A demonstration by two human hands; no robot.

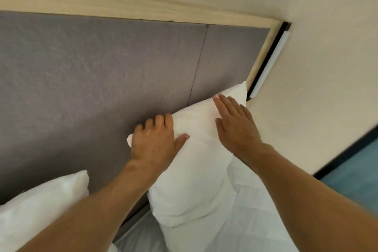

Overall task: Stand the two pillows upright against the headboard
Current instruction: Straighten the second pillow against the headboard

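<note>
A white pillow [196,172] stands upright against the grey padded headboard [98,80], near its right end. My left hand [155,141] grips the pillow's top left corner, fingers curled over the edge and thumb on the front. My right hand [235,127] lies flat with fingers spread on the pillow's upper right part. A second white pillow [41,210] leans against the headboard at the lower left, partly behind my left forearm.
A light wooden frame [102,6] borders the headboard's top and right side. A cream wall [317,67] with a white strip light [270,63] stands close on the right. White bedding [251,221] lies below the pillow; blue floor [356,172] shows at far right.
</note>
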